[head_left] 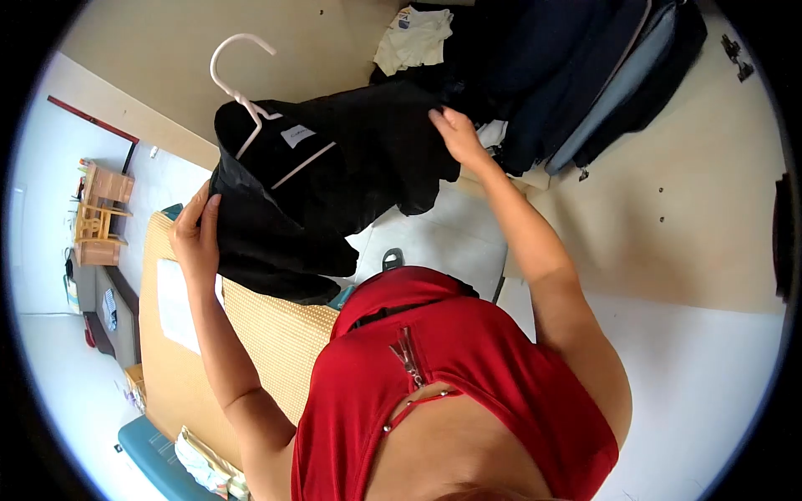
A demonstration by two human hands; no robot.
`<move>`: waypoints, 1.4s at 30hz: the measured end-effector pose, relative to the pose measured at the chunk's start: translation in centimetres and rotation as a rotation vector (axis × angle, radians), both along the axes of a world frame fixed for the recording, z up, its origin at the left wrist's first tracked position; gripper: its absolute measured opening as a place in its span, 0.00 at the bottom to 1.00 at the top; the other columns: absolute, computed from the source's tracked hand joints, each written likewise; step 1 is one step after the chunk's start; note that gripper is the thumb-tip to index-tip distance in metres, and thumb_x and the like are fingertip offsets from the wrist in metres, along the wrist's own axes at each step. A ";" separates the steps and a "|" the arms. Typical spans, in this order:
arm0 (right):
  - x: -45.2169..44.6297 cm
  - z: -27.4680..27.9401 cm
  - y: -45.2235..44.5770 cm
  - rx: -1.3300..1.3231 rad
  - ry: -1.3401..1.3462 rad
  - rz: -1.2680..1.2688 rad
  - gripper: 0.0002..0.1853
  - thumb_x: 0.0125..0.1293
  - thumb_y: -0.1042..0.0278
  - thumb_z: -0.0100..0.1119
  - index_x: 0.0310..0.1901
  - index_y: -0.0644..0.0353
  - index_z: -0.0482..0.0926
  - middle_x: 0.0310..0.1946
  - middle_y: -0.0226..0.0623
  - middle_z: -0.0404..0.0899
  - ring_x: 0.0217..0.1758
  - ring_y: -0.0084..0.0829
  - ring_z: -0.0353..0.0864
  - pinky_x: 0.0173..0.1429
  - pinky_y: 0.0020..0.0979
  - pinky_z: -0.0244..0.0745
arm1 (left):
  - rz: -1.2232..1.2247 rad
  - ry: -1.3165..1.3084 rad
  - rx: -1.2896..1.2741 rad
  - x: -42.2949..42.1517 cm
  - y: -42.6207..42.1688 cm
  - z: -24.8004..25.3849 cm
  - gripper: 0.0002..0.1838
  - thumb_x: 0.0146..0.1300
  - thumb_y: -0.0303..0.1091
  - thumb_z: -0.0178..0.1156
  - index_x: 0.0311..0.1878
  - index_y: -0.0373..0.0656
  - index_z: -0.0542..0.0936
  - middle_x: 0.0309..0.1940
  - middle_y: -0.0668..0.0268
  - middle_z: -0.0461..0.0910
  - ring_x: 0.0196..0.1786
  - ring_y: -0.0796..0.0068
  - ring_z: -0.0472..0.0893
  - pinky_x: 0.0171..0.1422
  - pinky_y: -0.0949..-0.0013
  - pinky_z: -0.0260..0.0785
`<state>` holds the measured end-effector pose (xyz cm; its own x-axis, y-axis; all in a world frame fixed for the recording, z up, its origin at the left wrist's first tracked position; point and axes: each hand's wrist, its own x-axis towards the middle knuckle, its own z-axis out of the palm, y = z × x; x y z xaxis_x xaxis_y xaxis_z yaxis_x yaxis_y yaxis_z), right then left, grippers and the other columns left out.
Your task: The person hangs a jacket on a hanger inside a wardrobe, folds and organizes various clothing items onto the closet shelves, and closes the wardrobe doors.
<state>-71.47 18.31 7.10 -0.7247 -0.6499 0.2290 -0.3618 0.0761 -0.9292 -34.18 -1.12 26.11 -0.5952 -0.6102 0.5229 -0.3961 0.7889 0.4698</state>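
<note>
A black garment point(334, 192) hangs spread between my two hands, with a white label inside its neck. The white hanger point(236, 93) is inside it, and its hook sticks up above the collar at the upper left. My left hand point(197, 232) pinches the garment's edge on the left, thumb against the cloth. On the right, my right hand point(458, 138) grips the upper part of the garment, its fingers partly hidden by the cloth.
Dark clothes point(560, 75) hang at the upper right, beside a folded white cloth point(415, 39). A bed point(271, 334) with a woven mat lies at the left. Farther off stand a wooden chair point(98, 223) and desk. A slipper point(392, 259) lies on the floor.
</note>
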 end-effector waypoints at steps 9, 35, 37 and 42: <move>-2.1 7.4 1.6 0.037 0.040 0.169 0.16 0.73 0.57 0.50 0.54 0.57 0.78 0.47 0.36 0.80 0.51 0.29 0.78 0.57 0.30 0.70 | -0.172 -0.025 -0.052 -0.7 -1.0 0.7 0.11 0.61 0.23 0.64 0.47 0.38 0.85 0.34 0.59 0.86 0.34 0.74 0.84 0.42 0.73 0.75; 4.4 19.1 -2.8 -0.170 0.764 0.358 0.15 0.70 0.54 0.52 0.44 0.56 0.80 0.33 0.42 0.82 0.38 0.46 0.82 0.41 0.41 0.76 | -0.231 0.105 0.082 -4.4 -3.1 0.9 0.11 0.63 0.27 0.64 0.49 0.39 0.85 0.40 0.61 0.86 0.42 0.71 0.85 0.51 0.71 0.76; 3.5 20.5 -2.7 -0.172 0.933 0.281 0.15 0.69 0.52 0.53 0.46 0.53 0.80 0.34 0.41 0.82 0.39 0.46 0.82 0.42 0.40 0.78 | -0.225 0.201 0.203 -4.2 -4.6 0.3 0.12 0.63 0.28 0.64 0.50 0.38 0.84 0.41 0.61 0.86 0.43 0.71 0.84 0.54 0.72 0.75; -1.6 23.2 -1.7 0.071 1.085 0.223 0.15 0.69 0.49 0.53 0.38 0.50 0.81 0.33 0.35 0.83 0.33 0.41 0.82 0.36 0.39 0.75 | -0.187 0.266 0.315 -4.5 -6.1 1.5 0.14 0.65 0.33 0.64 0.51 0.37 0.84 0.42 0.61 0.85 0.45 0.72 0.83 0.57 0.73 0.72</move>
